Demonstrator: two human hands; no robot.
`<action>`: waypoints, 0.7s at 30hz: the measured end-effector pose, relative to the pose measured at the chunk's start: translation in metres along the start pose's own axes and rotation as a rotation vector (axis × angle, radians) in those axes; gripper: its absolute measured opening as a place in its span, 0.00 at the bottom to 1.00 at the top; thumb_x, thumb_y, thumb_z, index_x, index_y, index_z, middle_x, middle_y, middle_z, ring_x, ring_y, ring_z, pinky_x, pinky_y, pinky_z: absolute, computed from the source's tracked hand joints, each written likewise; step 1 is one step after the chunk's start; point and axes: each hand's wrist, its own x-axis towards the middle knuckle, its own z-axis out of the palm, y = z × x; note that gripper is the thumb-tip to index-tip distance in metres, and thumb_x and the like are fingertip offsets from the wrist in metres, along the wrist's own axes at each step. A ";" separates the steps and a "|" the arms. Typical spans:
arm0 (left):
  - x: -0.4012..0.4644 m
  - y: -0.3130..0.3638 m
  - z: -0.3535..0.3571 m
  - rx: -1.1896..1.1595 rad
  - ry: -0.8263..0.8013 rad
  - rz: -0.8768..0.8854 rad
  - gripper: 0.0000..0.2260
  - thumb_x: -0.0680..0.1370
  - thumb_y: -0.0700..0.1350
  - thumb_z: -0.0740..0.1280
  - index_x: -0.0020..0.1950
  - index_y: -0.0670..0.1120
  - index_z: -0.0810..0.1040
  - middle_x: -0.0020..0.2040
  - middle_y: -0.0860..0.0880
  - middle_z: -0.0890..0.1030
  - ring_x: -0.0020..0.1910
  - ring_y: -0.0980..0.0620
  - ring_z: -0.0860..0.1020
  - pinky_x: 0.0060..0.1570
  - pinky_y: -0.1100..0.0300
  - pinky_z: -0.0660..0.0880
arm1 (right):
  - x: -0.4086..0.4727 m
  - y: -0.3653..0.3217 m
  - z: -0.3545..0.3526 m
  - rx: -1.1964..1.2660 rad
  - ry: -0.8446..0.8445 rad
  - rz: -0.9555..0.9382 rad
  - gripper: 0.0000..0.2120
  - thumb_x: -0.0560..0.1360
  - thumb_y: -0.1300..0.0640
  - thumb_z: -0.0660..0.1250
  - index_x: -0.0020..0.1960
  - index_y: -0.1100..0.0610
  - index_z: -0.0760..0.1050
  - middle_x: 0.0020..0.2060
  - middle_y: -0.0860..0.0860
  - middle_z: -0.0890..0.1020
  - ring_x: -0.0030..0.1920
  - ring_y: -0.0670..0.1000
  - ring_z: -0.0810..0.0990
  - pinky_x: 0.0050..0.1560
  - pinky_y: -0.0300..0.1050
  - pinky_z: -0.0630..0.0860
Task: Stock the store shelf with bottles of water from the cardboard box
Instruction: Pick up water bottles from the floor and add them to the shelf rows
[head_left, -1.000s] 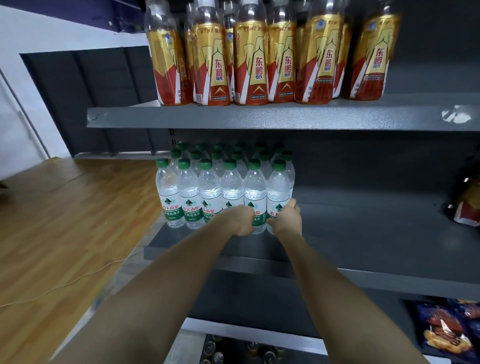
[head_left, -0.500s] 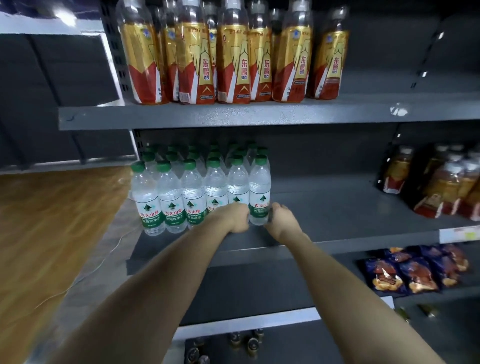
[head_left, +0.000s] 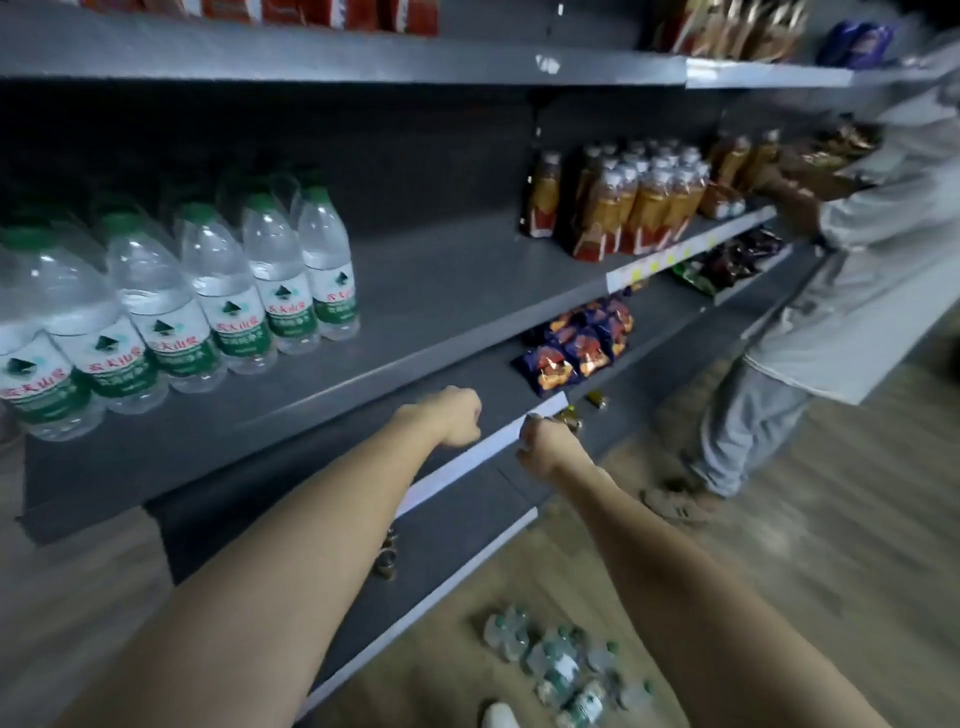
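Nearest the camera, two bare forearms stretch forward over the floor. Below them, on the wooden floor (head_left: 857, 519), a loose cluster of water bottles (head_left: 563, 662) with green caps lies close to the foot of the shelving; no box can be made out around them. The left hand (head_left: 454, 418) is clenched into a fist with nothing in it, hanging in front of the lower shelf edge. The right hand (head_left: 545, 444) is also curled closed, just beside the white price strip (head_left: 467, 457) on that edge; it looks empty, though its fingers are turned away and partly blurred. Past the hands, the grey middle shelf (head_left: 441, 291) carries the stocked water bottles (head_left: 208, 291), standing upright in rows at its left end, well apart from both hands, with bare shelf to their right. Farther right on the same shelf stand orange drink bottles (head_left: 641, 208). On the shelf below lie snack bags (head_left: 576, 348). At the far right another person (head_left: 852, 270) in light clothes stands against the shelving, reaching in.
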 end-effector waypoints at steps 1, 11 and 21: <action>0.000 0.012 0.017 -0.005 -0.032 0.017 0.03 0.75 0.48 0.64 0.42 0.51 0.76 0.49 0.48 0.77 0.46 0.44 0.78 0.51 0.49 0.77 | -0.014 0.016 0.006 -0.002 -0.013 0.042 0.11 0.74 0.58 0.66 0.55 0.59 0.71 0.56 0.60 0.78 0.57 0.60 0.77 0.47 0.45 0.70; -0.012 0.132 0.177 0.127 -0.298 0.274 0.04 0.77 0.48 0.63 0.43 0.50 0.75 0.51 0.45 0.79 0.47 0.41 0.79 0.50 0.47 0.79 | -0.143 0.155 0.071 0.153 -0.025 0.379 0.15 0.73 0.57 0.66 0.58 0.61 0.73 0.55 0.61 0.80 0.56 0.61 0.78 0.48 0.45 0.71; -0.058 0.270 0.361 0.327 -0.499 0.395 0.04 0.77 0.43 0.61 0.42 0.48 0.73 0.49 0.43 0.81 0.46 0.41 0.79 0.46 0.52 0.75 | -0.311 0.309 0.194 0.484 -0.100 0.757 0.14 0.74 0.58 0.64 0.58 0.61 0.74 0.55 0.60 0.81 0.57 0.62 0.78 0.51 0.47 0.74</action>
